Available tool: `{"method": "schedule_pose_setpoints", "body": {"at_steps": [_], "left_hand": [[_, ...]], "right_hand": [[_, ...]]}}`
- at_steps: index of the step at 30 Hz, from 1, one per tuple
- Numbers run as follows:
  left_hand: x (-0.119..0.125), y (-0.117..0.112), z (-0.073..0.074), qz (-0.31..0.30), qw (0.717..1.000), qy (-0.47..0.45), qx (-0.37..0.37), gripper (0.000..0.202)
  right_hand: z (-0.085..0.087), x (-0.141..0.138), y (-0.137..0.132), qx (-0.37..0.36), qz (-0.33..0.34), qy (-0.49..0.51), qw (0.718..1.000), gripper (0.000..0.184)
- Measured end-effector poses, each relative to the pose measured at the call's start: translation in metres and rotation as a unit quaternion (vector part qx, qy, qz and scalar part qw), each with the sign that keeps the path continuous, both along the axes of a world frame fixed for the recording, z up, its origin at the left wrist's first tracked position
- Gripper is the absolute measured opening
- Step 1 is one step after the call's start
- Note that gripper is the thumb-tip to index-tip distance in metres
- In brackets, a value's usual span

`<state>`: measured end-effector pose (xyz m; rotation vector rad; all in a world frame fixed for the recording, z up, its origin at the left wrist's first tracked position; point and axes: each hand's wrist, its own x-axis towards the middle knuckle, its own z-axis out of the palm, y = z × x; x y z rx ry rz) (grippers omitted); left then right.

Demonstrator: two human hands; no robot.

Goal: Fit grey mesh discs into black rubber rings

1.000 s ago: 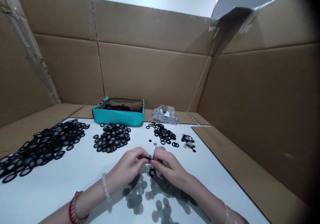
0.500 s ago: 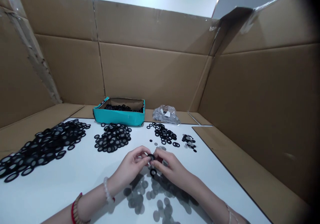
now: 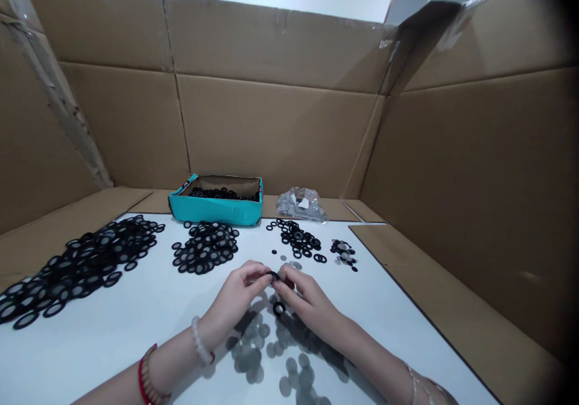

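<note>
Between the fingertips of my left hand (image 3: 242, 291) and my right hand (image 3: 305, 293) is a small black ring (image 3: 274, 275), pinched from both sides and held above the white table. My fingers cover part of it, so whether a disc sits inside it cannot be made out. Just below my hands another black ring (image 3: 279, 308) lies flat on the table. Closer to me, thin grey translucent discs (image 3: 298, 373) are scattered, some overlapping, partly in the shadow of my forearms.
Black rings with grey centres form a long pile (image 3: 90, 266) at left and a smaller pile (image 3: 205, 247). Loose black rings (image 3: 298, 239) and a small mixed cluster (image 3: 344, 252) lie right. Behind stand a teal box (image 3: 217, 211) holding rings and a clear plastic bag (image 3: 301, 205). Cardboard walls (image 3: 280, 128) surround the table.
The held ring has tilted, now showing more of its edge, and my fingertips have come slightly closer together. The piles keep their places; the view has shifted slightly.
</note>
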<state>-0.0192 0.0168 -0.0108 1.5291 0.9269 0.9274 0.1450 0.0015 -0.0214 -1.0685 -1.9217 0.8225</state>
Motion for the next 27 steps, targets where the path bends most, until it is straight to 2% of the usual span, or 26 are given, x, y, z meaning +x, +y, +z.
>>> {"method": "schedule_pose_setpoints", "body": {"at_steps": [3, 5, 8, 11, 15, 18, 20, 24, 26, 27], "left_hand": [[0.002, 0.000, -0.004, -0.035, 0.992, -0.067, -0.102, 0.024], [0.001, 0.002, -0.005, -0.043, 0.991, -0.068, -0.105, 0.021], [-0.005, 0.006, -0.003, -0.042, 0.999, 0.005, -0.005, 0.015], [-0.009, 0.007, 0.000, -0.043, 0.988, 0.099, 0.115, 0.008], [-0.008, 0.004, 0.002, -0.019, 0.981, 0.133, 0.139, 0.009], [-0.005, 0.003, 0.002, 0.018, 0.986, 0.111, 0.121, 0.007], [-0.003, 0.003, -0.001, 0.029, 0.994, 0.075, 0.074, 0.008], [0.000, 0.003, -0.007, -0.012, 0.996, -0.041, -0.074, 0.019], [-0.001, 0.003, -0.008, -0.026, 0.994, -0.059, -0.093, 0.018], [-0.002, 0.004, -0.007, -0.026, 0.996, -0.046, -0.077, 0.016]], "right_hand": [[0.001, 0.001, 0.001, 0.028, 0.008, -0.030, 0.999, 0.021], [0.002, 0.003, 0.003, 0.058, 0.018, -0.048, 0.997, 0.023], [0.003, 0.006, 0.005, 0.075, 0.039, -0.064, 0.994, 0.026], [0.003, 0.007, 0.006, 0.059, 0.053, -0.080, 0.994, 0.029], [0.002, 0.005, 0.004, 0.065, 0.039, -0.058, 0.995, 0.035], [0.001, 0.002, 0.002, 0.073, 0.007, -0.027, 0.997, 0.035], [0.000, -0.001, 0.000, 0.053, -0.005, -0.026, 0.998, 0.033], [-0.002, -0.003, 0.001, 0.011, -0.008, -0.059, 0.998, 0.026], [-0.002, -0.001, 0.003, 0.022, 0.000, -0.076, 0.997, 0.025], [-0.002, 0.001, 0.004, 0.031, 0.007, -0.085, 0.996, 0.025]]}}
